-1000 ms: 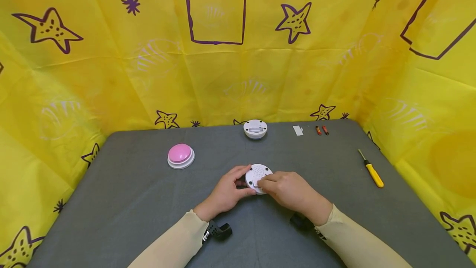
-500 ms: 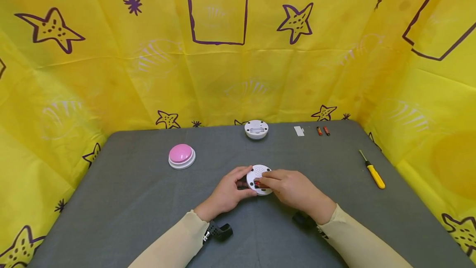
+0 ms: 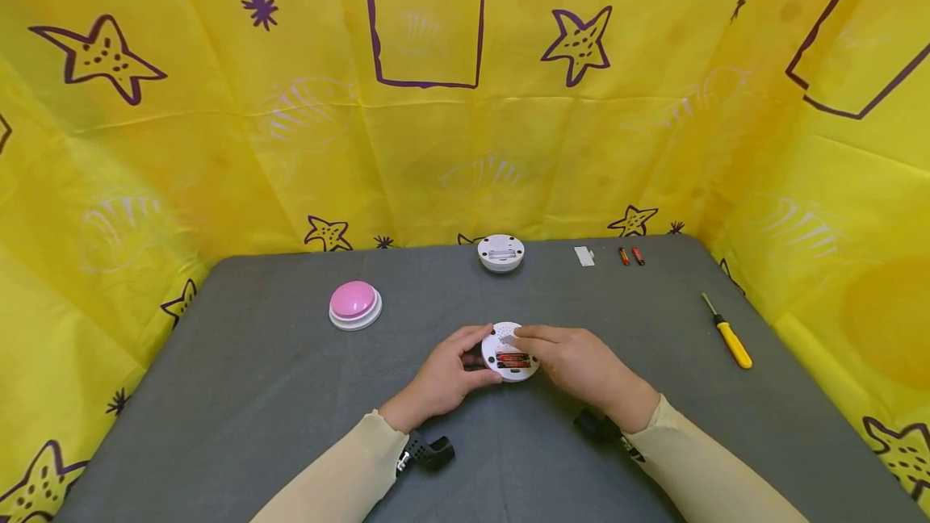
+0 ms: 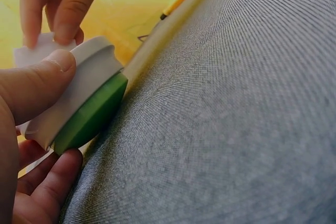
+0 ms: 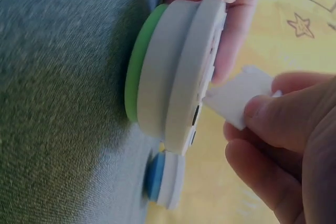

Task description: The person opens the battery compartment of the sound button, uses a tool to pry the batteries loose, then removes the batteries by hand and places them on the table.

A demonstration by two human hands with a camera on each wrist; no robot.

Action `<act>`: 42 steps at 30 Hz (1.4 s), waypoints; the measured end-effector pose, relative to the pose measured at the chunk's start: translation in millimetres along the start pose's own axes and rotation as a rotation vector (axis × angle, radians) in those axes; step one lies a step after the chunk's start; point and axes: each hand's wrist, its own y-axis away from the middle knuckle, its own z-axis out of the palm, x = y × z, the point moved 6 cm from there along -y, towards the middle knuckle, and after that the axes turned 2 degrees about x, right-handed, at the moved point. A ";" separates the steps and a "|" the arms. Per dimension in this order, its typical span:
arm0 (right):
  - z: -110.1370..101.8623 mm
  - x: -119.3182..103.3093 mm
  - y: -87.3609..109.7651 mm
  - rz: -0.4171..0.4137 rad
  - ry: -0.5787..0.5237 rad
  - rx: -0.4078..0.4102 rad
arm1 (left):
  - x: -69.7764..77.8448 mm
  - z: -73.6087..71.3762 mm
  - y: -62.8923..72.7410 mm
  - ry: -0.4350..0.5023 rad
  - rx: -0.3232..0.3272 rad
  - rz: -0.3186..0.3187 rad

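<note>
My left hand (image 3: 446, 374) grips a round white push-button device (image 5: 181, 72) by its sides. It is upside down, its green button (image 4: 94, 114) towards the grey cloth. Two red-and-black batteries (image 3: 513, 360) lie in the uncovered compartment on its underside. Between thumb and fingers, my right hand (image 3: 581, 361) pinches a thin white battery cover (image 5: 239, 95) by one edge. The cover is tilted, close to the device's underside beside the compartment; whether it touches cannot be told.
A pink-topped button (image 3: 353, 300) stands to the left. At the back sits an upturned white device (image 3: 500, 253) with an exposed compartment. Another cover (image 3: 584, 256) and two loose batteries (image 3: 631, 256) lie to its right. A yellow screwdriver (image 3: 732, 344) lies far right, near yellow cloth walls.
The battery cover has come off the device in my right hand, baring the batteries. My right hand has moved slightly up and to the right; my left hand keeps its hold.
</note>
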 end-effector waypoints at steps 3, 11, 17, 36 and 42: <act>-2.6 6.4 -0.3 0.065 -0.041 0.026 | -0.5 -0.3 -0.4 0.005 0.002 -0.004; -19.8 44.5 7.5 0.394 -0.187 0.125 | -0.4 -0.6 0.5 0.004 0.005 -0.010; -33.8 77.4 20.0 0.590 -0.212 0.165 | 0.8 -3.1 0.6 -0.005 0.004 -0.015; -33.9 168.9 78.6 1.119 -0.480 -0.007 | 0.9 -0.4 1.5 0.007 0.006 -0.028; -14.3 202.7 87.9 1.147 -0.517 -0.085 | 0.0 0.2 1.3 0.009 0.003 -0.041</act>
